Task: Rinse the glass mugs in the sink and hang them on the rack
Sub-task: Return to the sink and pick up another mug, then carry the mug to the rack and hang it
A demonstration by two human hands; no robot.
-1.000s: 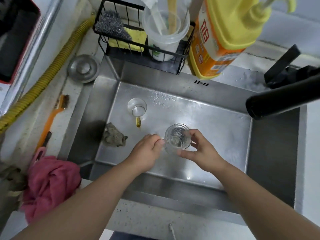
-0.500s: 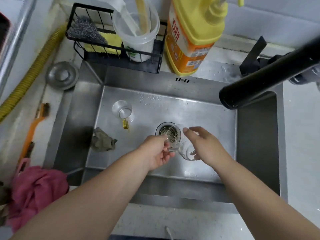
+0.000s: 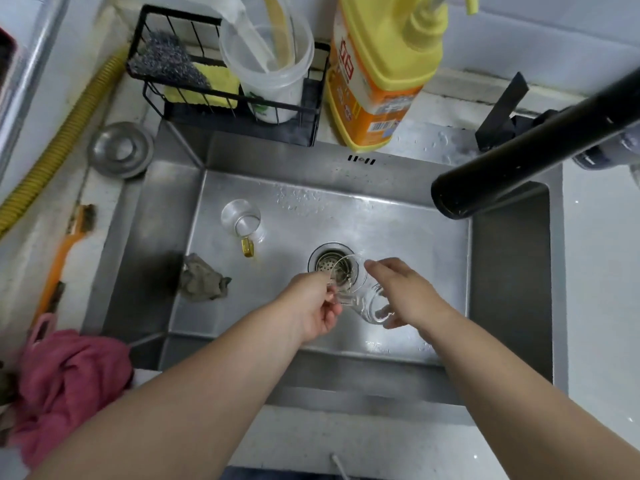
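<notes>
A clear glass mug (image 3: 360,294) is held tilted over the sink's drain (image 3: 327,263), its mouth pointing toward the drain. My left hand (image 3: 313,306) grips it at the rim side, and my right hand (image 3: 403,292) holds its body and base from the right. A second glass mug (image 3: 242,221) with an amber handle stands upright on the sink floor at the back left. The steel sink (image 3: 398,237) is wet. No hanging rack for the mugs is in view.
A black tap spout (image 3: 519,157) reaches over the sink from the right. A grey rag (image 3: 202,278) lies on the sink floor. Behind the sink stand a black wire caddy (image 3: 221,98) and a yellow detergent bottle (image 3: 381,71). A pink cloth (image 3: 65,386) and an orange brush (image 3: 65,251) lie at the left.
The mug was upright between both hands a second ago; it is now tipped over toward the drain. My view has shifted so the drain shows.
</notes>
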